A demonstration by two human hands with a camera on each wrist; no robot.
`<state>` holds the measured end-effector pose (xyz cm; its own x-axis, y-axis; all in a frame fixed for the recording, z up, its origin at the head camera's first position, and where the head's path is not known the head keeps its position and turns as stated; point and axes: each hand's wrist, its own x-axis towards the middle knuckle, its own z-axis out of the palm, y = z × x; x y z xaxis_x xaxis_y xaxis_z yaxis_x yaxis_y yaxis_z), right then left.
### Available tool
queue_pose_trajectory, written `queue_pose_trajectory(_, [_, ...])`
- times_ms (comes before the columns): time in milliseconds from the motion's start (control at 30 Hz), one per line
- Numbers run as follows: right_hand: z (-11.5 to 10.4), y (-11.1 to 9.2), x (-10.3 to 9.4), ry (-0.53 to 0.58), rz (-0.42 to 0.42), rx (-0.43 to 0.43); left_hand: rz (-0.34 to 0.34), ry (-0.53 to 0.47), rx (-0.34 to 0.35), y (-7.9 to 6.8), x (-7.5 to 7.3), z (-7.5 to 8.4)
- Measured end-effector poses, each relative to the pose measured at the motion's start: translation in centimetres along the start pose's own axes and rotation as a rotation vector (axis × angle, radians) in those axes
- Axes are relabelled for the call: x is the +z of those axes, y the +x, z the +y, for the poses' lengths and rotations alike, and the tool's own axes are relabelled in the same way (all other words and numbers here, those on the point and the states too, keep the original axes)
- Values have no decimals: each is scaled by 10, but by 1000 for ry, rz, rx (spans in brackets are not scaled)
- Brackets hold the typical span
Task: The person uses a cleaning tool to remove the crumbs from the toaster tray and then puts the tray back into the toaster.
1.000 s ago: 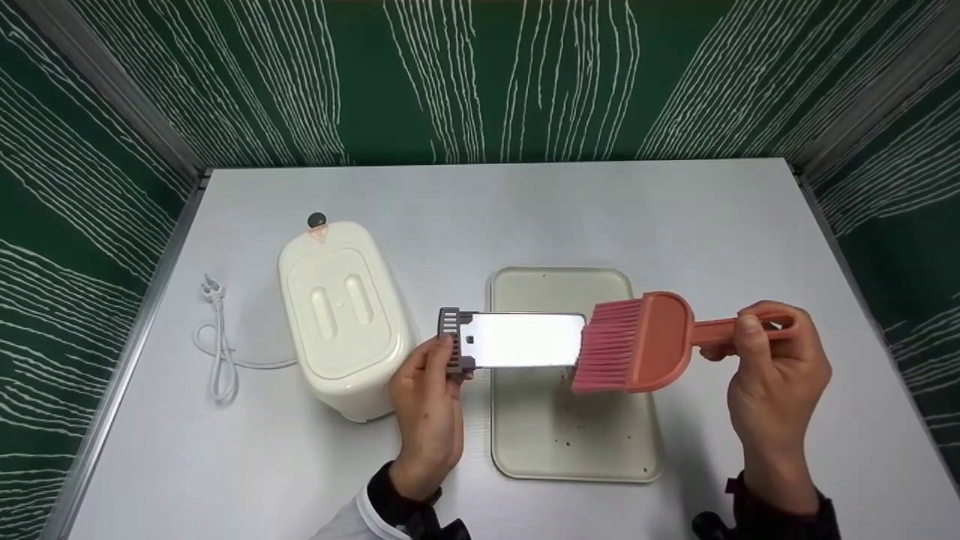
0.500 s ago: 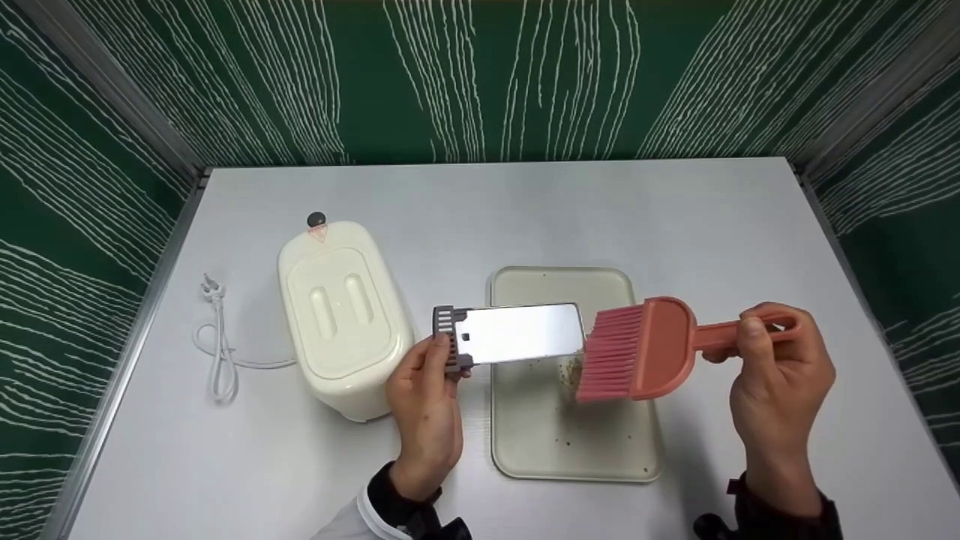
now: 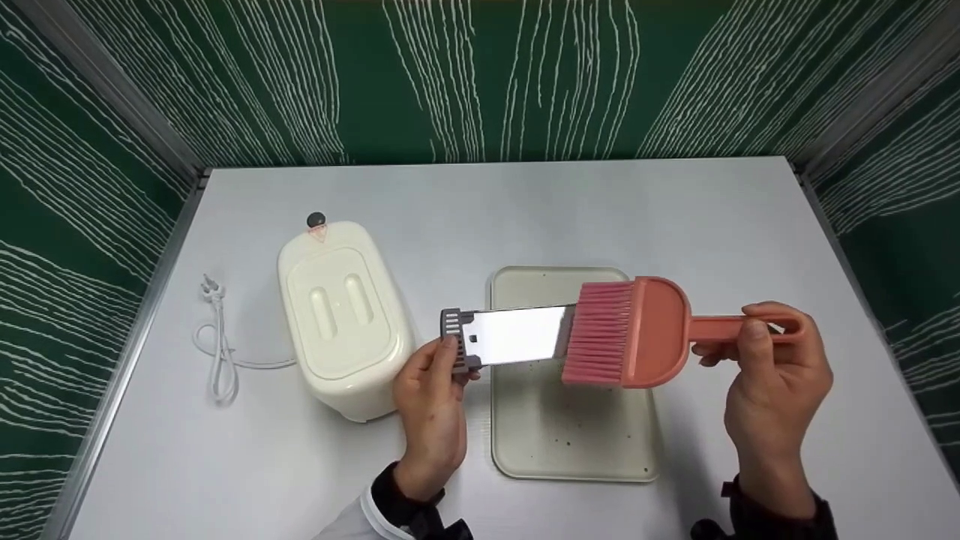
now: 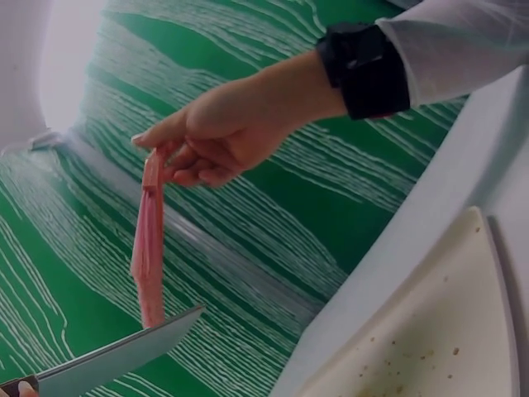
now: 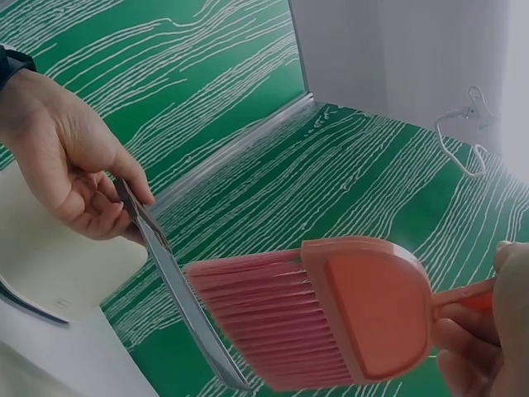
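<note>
My left hand (image 3: 433, 420) pinches the grey slotted end of a shiny metal crumb tray (image 3: 517, 335), thumb on top. The metal plate is held level above a cream baking tray. A salmon-pink brush (image 3: 660, 334) hangs by its loop handle from my right hand (image 3: 776, 386), gripped between thumb and fingers. In the head view its pink bristles (image 3: 598, 334) cover the far end of the crumb tray. The left wrist view has the bristle tips touching the plate (image 4: 124, 360) near its free end. From the right wrist view, the brush (image 5: 376, 310) stands beside the plate's edge.
The cream baking tray (image 3: 574, 459) lies on the white table (image 3: 712, 225), with dark crumbs scattered on it. To the left stands a cream toaster (image 3: 341, 300) with its lid on. Its white cord and plug (image 3: 217, 322) lie farther left. Green walls surround the table.
The brush has moved left and away from me, so its bristles now overlap the crumb tray's end. The crumb tray has shifted slightly right. Both grips stay the same.
</note>
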<state>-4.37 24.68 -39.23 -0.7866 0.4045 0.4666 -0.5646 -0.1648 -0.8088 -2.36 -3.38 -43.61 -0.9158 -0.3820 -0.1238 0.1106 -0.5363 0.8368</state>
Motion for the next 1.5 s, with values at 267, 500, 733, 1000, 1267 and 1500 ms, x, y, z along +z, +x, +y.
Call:
queue_pose_trajectory(267, [3,-5,5,74,-65,89,-21,35,-34,0,0,1])
queue_pose_trajectory(500, [4,-14,13,53,-157,201,-52,31,-90,-1,1,-2])
queue_pose_trajectory(733, [7,-22,19,49,-207,259,-109,57,-149,-5,2,-6])
queue_pose_trajectory(1000, [10,-28,24,-33,-278,236,-151,67,-165,-8,2,-7])
queue_pose_trajectory(1267, [9,-27,25,-109,-303,193,-147,80,-153,-8,2,-4])
queue_pose_trajectory(1500, [9,-26,22,-67,-277,179,-112,71,-145,-5,1,-4])
